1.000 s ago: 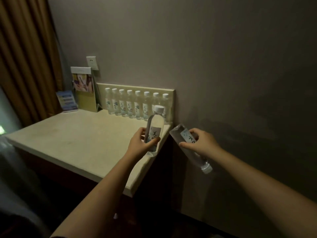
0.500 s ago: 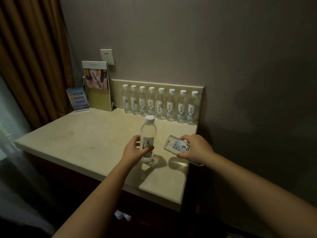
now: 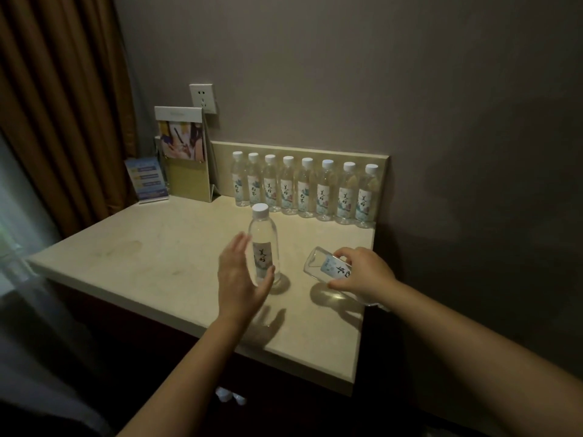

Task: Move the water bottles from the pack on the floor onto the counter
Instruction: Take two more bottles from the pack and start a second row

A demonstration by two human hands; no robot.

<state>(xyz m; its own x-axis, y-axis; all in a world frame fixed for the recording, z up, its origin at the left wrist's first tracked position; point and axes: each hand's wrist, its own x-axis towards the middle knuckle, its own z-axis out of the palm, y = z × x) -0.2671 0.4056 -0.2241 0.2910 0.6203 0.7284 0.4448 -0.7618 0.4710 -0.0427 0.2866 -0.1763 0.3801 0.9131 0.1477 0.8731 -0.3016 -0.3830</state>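
Note:
A clear water bottle [image 3: 263, 244] with a white cap stands upright on the beige counter [image 3: 151, 260]. My left hand [image 3: 241, 275] is just beside it, fingers spread, no longer gripping it. My right hand [image 3: 362, 272] holds a second bottle [image 3: 321, 266] tilted, its base pointing up and left above the counter's right part. Several more bottles [image 3: 306, 190] stand in a row along the backsplash. White caps of the pack [image 3: 230, 395] show on the floor below the counter's front edge.
A brochure stand [image 3: 186, 152] and a blue leaflet holder [image 3: 148, 179] stand at the counter's back left. A wall socket [image 3: 203, 97] is above them. Brown curtains [image 3: 60, 105] hang at the left. The wall runs along the counter's right edge.
My left hand set its bottle upright on the counter and opened away from it. My right hand carried the tilted bottle over the counter.

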